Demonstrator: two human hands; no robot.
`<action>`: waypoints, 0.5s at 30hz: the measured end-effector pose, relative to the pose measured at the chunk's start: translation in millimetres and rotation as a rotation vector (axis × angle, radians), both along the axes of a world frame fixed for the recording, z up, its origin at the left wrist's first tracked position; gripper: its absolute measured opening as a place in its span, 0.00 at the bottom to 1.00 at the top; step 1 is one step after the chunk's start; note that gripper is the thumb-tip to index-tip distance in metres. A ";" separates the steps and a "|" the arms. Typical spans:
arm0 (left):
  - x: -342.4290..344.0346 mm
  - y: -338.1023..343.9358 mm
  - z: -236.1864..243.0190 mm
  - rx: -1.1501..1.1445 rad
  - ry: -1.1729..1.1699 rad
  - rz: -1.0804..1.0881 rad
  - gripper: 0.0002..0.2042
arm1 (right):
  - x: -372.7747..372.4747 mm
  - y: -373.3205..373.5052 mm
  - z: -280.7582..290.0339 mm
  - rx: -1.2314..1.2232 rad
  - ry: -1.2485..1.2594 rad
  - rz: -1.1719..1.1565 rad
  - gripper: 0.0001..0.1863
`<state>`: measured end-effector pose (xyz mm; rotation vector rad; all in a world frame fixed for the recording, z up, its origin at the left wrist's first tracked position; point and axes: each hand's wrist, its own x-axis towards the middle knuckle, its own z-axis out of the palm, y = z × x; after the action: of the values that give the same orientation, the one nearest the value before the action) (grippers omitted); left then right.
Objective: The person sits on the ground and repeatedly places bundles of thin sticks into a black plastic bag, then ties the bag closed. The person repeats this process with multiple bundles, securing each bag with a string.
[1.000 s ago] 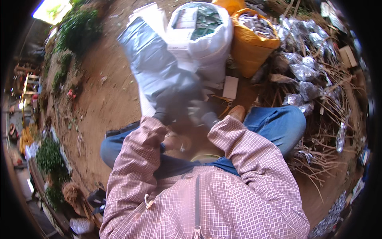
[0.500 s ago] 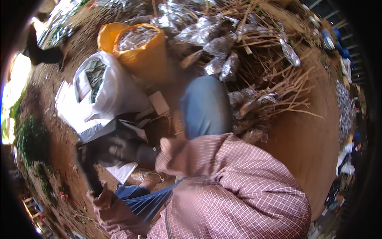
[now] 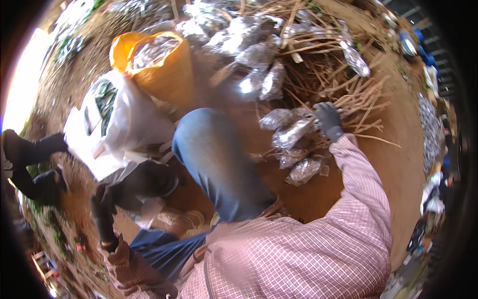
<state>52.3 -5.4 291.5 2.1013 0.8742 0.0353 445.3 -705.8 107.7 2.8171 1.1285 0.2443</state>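
My right hand [image 3: 328, 121], in a dark grey glove, is out at the pile on the right. Its fingers are curled around thin bare sticks [image 3: 361, 107], just beside their ends wrapped in clear plastic [image 3: 294, 133]. On the left, my left hand [image 3: 103, 202], in a dark glove, is bent at a dark, soft-looking item [image 3: 142, 182]. Its fingers merge with that item, so what they hold cannot be made out. The item lies against a white sack [image 3: 137, 117] with green and white material in its mouth.
Behind the white sack stands a yellow sack [image 3: 172, 70] filled with pale pieces. More plastic-wrapped bundles [image 3: 249, 50] lie at the far side. My bent knee [image 3: 209, 144] rises between the sacks and the pile. A person's dark sleeve [image 3: 47, 147] shows at the left edge.
My right hand has moved from beside the left hand across to the sticks on the right. My left hand stays near its place. A dark-clothed person has shifted at the left edge.
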 end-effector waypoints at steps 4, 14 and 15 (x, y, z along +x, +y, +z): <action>-6.8 0.6 -8.5 0.157 -0.088 -0.018 0.12 | 8.5 16.8 125.2 0.094 -0.104 0.078 0.23; 11.8 -32.7 -22.7 0.296 -0.022 -0.102 0.11 | -68.0 239.6 260.5 0.316 -0.008 0.267 0.34; 11.9 -37.1 -25.9 0.221 -0.033 0.001 0.11 | -76.2 262.0 260.9 0.346 0.065 0.166 0.34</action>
<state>64.2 -42.4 265.7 2.2982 0.8848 0.1733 369.1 -443.8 368.6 3.0438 1.4665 0.3994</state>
